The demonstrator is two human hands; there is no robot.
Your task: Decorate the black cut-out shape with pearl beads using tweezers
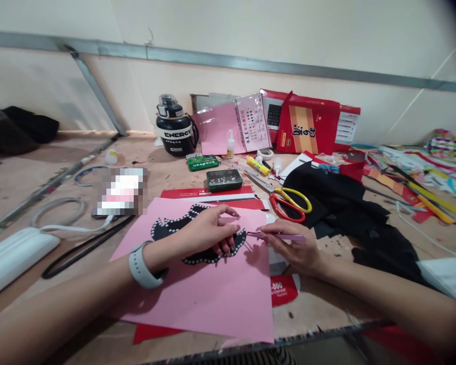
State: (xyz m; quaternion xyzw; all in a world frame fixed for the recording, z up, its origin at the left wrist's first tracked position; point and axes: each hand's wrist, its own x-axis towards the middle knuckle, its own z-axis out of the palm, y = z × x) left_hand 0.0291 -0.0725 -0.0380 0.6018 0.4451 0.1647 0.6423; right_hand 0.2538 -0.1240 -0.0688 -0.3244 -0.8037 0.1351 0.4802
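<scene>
A black cut-out shape (175, 226) edged with small white beads lies on a pink paper sheet (213, 289). My left hand (209, 230), with a grey watch at the wrist, rests on the shape and presses it down with curled fingertips. My right hand (292, 248) is closed around a thin lilac pen-like tool (279, 236) whose tip points left at the shape's right end. A dark green tray of beads (224, 179) sits just behind the pink sheet.
Red-and-yellow scissors (289, 203), glue bottles, a black ENERGY jug (175, 129), red and pink packets along the wall, black fabric (345, 208) at right, coloured strips far right, cables and a white block (11, 253) at left. The table edge runs close below.
</scene>
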